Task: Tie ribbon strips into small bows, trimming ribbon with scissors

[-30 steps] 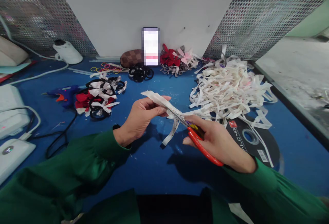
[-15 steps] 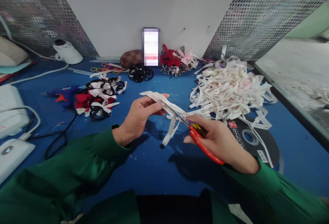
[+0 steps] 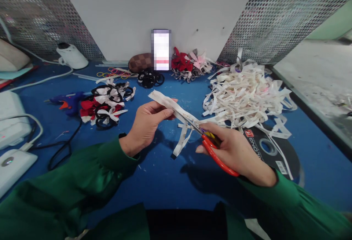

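A strip of white ribbon [image 3: 161, 99] is pinched between the thumb and fingers of my left hand [image 3: 148, 123], its far end sticking out up and to the left. My right hand [image 3: 233, 150] is closed round the red handles of a pair of scissors [image 3: 213, 152]. The metal blades point up and left and lie along the ribbon, close to my left fingertips. Whether the blades are fully closed I cannot tell. Below the blades, another piece of ribbon [image 3: 180, 142] hangs down with a dark end.
A heap of printed white ribbon [image 3: 244, 93] lies at right, partly over a black spool [image 3: 286, 152]. Bows with black hair ties [image 3: 107, 102] and a blue glue gun [image 3: 68, 102] lie left. A phone [image 3: 161, 49] leans at the back beside red and pink bows [image 3: 189, 64].
The ribbon's far end has risen slightly and lies flatter, and my left fingers have shifted a little to the left along with it. My right hand and the scissors have barely moved.
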The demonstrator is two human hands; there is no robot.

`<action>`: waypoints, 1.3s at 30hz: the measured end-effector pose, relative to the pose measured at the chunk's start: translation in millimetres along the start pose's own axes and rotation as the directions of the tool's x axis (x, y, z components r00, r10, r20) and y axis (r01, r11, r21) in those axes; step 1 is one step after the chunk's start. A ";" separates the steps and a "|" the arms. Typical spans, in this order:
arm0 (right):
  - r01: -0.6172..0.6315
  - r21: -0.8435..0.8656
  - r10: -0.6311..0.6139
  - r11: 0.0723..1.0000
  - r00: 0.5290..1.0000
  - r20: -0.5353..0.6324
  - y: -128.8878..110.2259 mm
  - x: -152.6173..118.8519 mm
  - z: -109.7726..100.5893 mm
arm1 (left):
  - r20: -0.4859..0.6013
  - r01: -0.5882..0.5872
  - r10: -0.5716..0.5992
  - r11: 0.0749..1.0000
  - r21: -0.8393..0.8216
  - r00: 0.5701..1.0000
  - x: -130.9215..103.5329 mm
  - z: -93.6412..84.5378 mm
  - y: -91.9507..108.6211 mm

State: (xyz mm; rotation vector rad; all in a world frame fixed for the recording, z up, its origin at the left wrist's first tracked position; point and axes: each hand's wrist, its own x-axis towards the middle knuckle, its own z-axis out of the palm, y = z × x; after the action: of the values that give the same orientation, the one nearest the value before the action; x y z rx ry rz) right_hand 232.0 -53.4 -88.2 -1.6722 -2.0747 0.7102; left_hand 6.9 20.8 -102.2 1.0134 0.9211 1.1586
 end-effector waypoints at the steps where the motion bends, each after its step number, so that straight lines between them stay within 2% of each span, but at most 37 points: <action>1: -0.011 -0.002 0.011 1.000 1.000 0.009 -0.6 0.2 0.1 | 0.002 0.003 -0.003 1.000 -0.001 1.000 -0.5 0.3 -0.4; 7: -0.032 0.021 0.031 0.999 0.998 0.058 -4.7 0.5 1.0 | 0.011 0.049 -0.049 0.999 -0.011 0.999 -3.8 3.7 -1.2; 21: -0.021 0.066 0.016 0.998 0.998 0.065 0.8 -1.0 1.0 | 0.041 0.037 -0.036 0.998 -0.042 0.999 -2.1 1.2 -1.9; 28: -0.041 0.086 0.032 0.995 0.995 0.099 -3.9 0.1 2.5 | 0.110 0.046 -0.046 0.999 0.008 0.993 -3.0 0.4 -6.0; 39: -0.028 0.165 0.006 0.986 0.991 0.131 -0.3 -1.4 1.7 | 0.114 0.048 -0.050 0.999 0.014 0.992 -3.3 0.6 -6.0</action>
State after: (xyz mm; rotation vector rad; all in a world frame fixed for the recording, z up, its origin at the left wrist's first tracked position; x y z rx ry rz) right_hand 231.0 -55.1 -89.3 -1.5908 -2.0265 0.9933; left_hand 8.6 16.9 -107.6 1.0500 0.8578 1.0447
